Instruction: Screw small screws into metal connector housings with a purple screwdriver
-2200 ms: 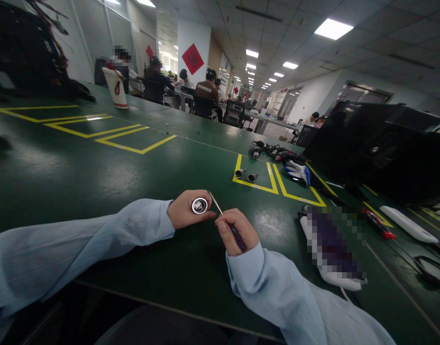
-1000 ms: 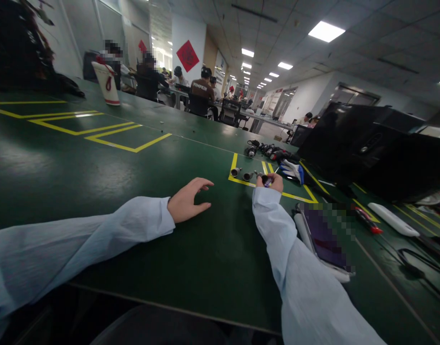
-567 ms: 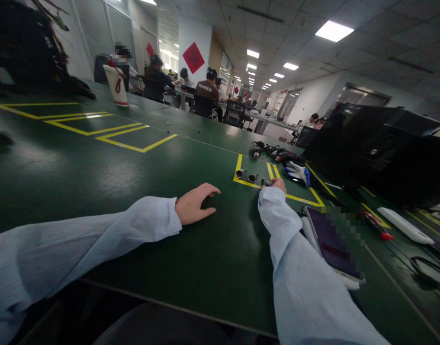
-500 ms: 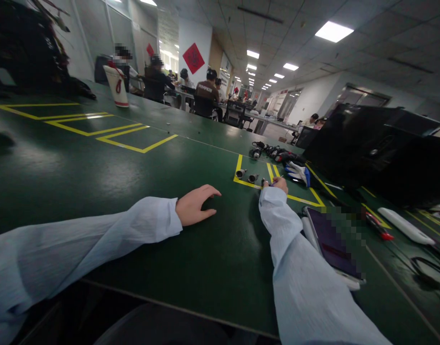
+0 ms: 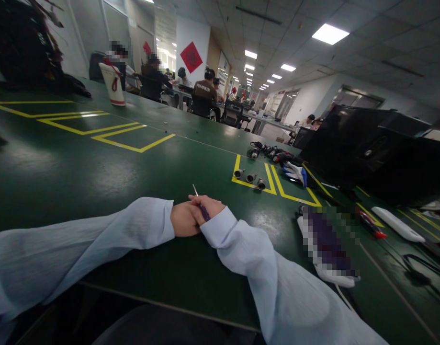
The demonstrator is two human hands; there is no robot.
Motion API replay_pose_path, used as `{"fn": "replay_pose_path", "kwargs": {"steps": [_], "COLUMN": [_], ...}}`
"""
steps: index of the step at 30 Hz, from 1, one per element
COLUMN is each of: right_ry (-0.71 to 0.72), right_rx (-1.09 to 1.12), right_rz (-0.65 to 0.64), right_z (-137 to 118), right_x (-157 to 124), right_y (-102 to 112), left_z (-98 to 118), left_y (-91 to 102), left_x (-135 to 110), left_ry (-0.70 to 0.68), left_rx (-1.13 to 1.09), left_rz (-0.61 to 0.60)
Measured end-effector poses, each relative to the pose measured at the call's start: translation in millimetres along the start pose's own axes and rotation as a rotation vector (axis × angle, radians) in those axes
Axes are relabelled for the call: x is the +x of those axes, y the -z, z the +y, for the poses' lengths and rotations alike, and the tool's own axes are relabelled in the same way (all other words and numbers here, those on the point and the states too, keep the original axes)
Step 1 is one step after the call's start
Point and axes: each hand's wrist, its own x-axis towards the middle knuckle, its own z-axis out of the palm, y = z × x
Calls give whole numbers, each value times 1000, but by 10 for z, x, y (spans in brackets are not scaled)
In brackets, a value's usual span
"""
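Observation:
My right hand is closed around a small screwdriver with a dark purple handle; its thin metal shaft points up and away past the fingers. It rests over my left hand, touching it, above the green table. The fingers of my left hand are mostly hidden behind the right one. Further off to the right, three cylindrical metal connectors, a left one, a middle one and a near one, lie by a yellow-taped corner, apart from both hands.
Yellow tape marks outlines on the green table. A paper cup stands at the back left. Cables with connectors, a blue-and-white glove, a tablet-like device and a red-tipped tool lie at right. People sit further back.
My right hand has moved left and nearer from the metal connectors to my left hand, with the screwdriver in it. All three connectors now show.

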Motion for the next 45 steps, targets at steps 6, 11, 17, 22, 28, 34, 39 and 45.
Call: {"fn": "replay_pose_path", "kwargs": {"steps": [6,11,17,22,28,34,39,45], "right_ry": [-310,-603,-821,-859,-750,-316,-335,-386], "right_rx": [-428,-532,-563,-552,-468,69,14,13], "right_rz": [444,437,367,432,524,502,341,214], "right_z": [636,1135,1325,1209,778,173,3,65], "right_x": [153,114,115,96,0,-226,-361,-319], "right_y": [648,1001,976,1079,883,219,31,174], "left_z": [118,106,113,122,133,151,160,23], "left_y": [196,182,182,185,237,297,290,296], "left_x": [70,64,74,64,60,79,62,87], "left_ry": [-250,-232,-233,-234,-162,43,5,227], "left_rx": [252,316,335,331,176,-224,-413,-646], "left_rz": [-381,-355,-361,-361,-242,12,-48,-239]}}
